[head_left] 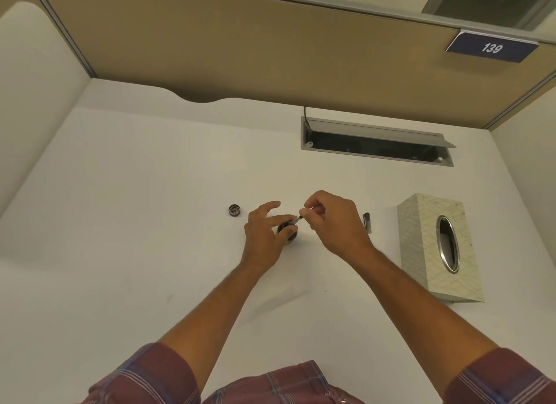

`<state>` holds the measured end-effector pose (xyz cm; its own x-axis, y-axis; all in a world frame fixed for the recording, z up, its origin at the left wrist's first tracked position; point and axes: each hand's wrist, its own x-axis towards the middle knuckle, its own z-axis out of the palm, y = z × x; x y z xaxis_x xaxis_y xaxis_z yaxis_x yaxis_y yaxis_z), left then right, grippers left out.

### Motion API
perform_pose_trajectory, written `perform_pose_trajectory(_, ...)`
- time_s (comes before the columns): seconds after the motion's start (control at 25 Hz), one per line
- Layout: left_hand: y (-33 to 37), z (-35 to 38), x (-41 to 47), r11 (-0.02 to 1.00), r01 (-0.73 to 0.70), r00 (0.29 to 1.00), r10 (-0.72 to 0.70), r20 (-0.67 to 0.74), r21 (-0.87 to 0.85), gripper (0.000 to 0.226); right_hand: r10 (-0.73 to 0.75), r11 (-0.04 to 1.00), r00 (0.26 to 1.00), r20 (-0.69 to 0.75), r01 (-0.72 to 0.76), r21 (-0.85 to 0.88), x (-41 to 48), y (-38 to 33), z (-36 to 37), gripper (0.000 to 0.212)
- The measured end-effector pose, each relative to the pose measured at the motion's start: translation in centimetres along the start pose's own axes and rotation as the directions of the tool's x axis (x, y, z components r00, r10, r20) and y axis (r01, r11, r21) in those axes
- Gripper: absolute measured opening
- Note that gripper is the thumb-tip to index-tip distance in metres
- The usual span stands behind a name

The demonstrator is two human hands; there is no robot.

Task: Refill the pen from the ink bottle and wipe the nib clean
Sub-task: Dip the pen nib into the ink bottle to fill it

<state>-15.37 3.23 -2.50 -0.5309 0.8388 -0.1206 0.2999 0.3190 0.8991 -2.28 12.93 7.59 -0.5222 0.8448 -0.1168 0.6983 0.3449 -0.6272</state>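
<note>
Both hands work: left fingers (285, 223) grasp the ink bottle (289, 234), right fingers (310, 212) pinch the pen (296, 221) above it.

I wear a maroon plaid shirt (282, 382) crossed with pale blue and white lines, its sleeves rolled above my elbows, leaving both forearms and each hand bare.
</note>
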Motion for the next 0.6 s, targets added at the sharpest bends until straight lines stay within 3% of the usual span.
perform_pose_trajectory(0.28,-0.2,-0.3,0.6,0.997,0.028,0.999,-0.025,0.04,-0.068,0.02,-0.097,0.987,0.994,0.039,0.101,-0.127,2.4,0.5,1.3,0.011)
perform_pose_trajectory(0.6,0.2,-0.9,1.1,0.988,0.074,0.987,-0.053,0.153,-0.138,0.022,-0.137,0.981,0.983,0.123,0.151,-0.118,4.4,1.2,1.2,0.011)
